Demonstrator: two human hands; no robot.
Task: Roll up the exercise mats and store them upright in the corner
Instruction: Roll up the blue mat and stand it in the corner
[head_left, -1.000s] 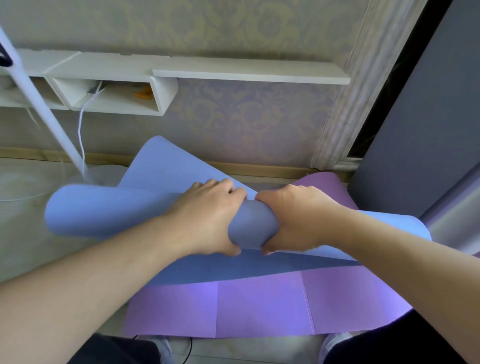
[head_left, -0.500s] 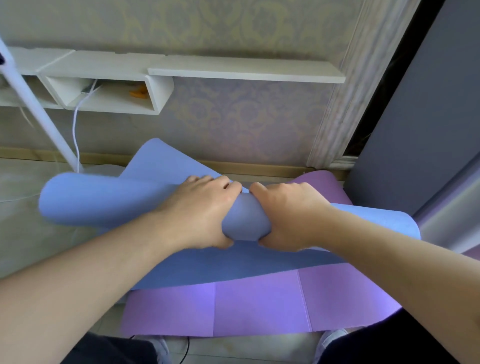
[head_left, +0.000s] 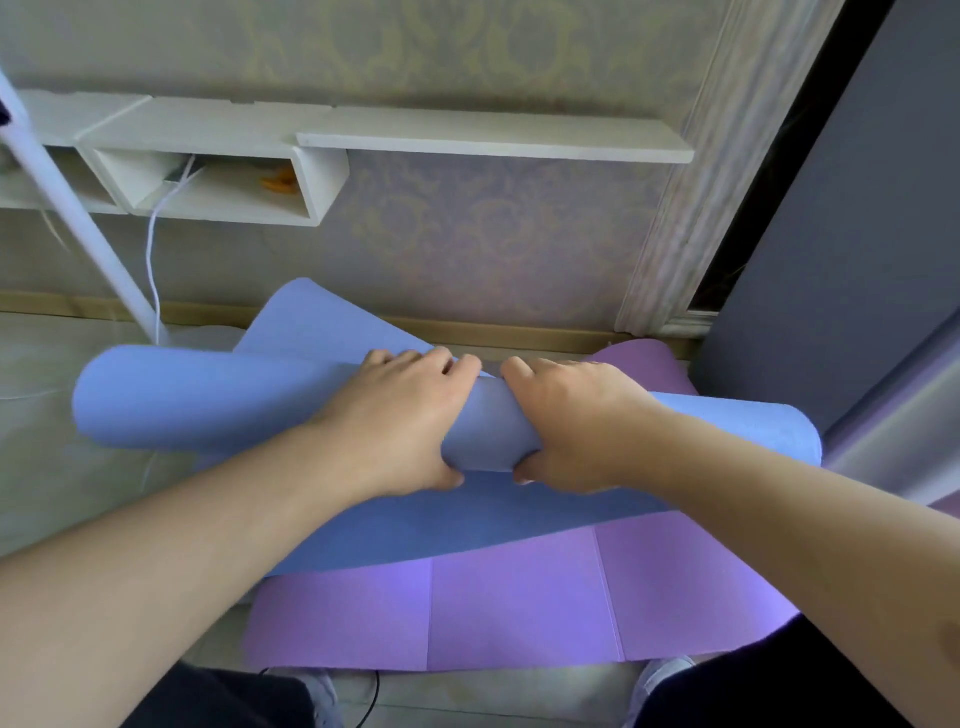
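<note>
Blue mat, soft matte foam, sits partly rolled into a thick tube under my palms, its loose flap sticking up beyond my knuckles toward the wall. My left hand and right hand grip the roll side by side, fingers curled over the top and thumbs tucked beneath, a narrow strip of blue between them. Below my wrists the unrolled part lies flat on a purple mat, smooth, with straight fold creases; its far end curls up just past my right hand. My forearms hide part of both mats. Beyond my left hand hangs a white shelf holding something small and orange, too blurred to identify. I see no writing anywhere.
</note>
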